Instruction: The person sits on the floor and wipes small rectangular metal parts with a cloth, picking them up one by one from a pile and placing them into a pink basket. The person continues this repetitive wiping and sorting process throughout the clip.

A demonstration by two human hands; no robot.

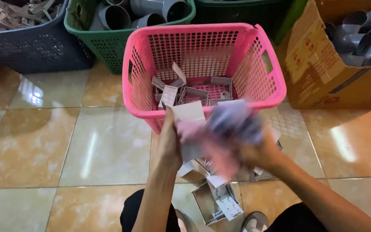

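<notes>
At frame centre, left hand pinches a flat grey piece; blurred right hand, its grip unclear, is just beside it.

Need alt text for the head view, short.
Two hands, left hand and blurred right hand, hold grey plastic pieces in front of a pink basket partly filled with more. A pile of pieces lies on the tiled floor below.

tiled floor | pink basket, green basket, cardboard box, grey brackets
</notes>
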